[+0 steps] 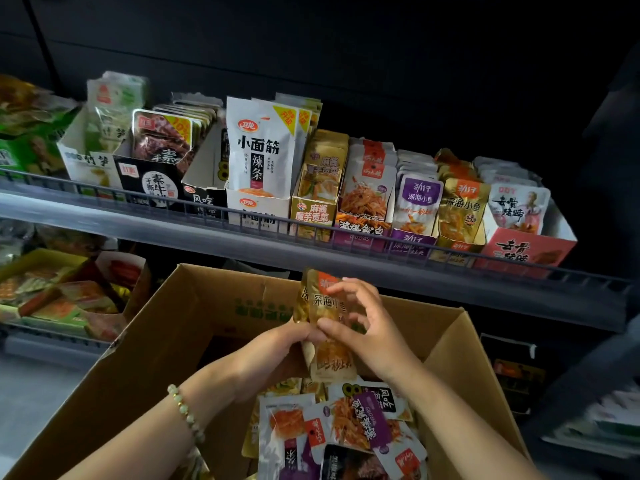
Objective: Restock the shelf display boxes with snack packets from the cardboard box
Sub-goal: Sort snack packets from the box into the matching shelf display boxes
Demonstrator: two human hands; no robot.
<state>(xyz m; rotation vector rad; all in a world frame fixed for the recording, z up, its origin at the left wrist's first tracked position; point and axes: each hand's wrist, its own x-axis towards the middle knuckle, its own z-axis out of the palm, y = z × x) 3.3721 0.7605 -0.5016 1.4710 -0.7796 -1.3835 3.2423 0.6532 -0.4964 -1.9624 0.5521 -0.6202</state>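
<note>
Both my hands hold a small stack of gold snack packets point(320, 306) upright above the open cardboard box point(180, 327). My left hand point(277, 355) grips the stack's lower left side, and my right hand point(360, 320) pinches its front with thumb and fingers. Inside the box lie several loose packets point(332, 431), white, purple and orange. On the shelf above stands a row of display boxes; the matching gold display box point(460, 216) sits towards the right, between a purple one point(414, 216) and a pink one point(526, 237).
A wire rail point(242, 216) runs along the shelf's front edge. Further display boxes hold white point(259, 161), black point(156, 157) and green point(31, 140) packets. A lower shelf at left carries a tray of mixed packets point(59, 299). More goods sit low on the right point(588, 417).
</note>
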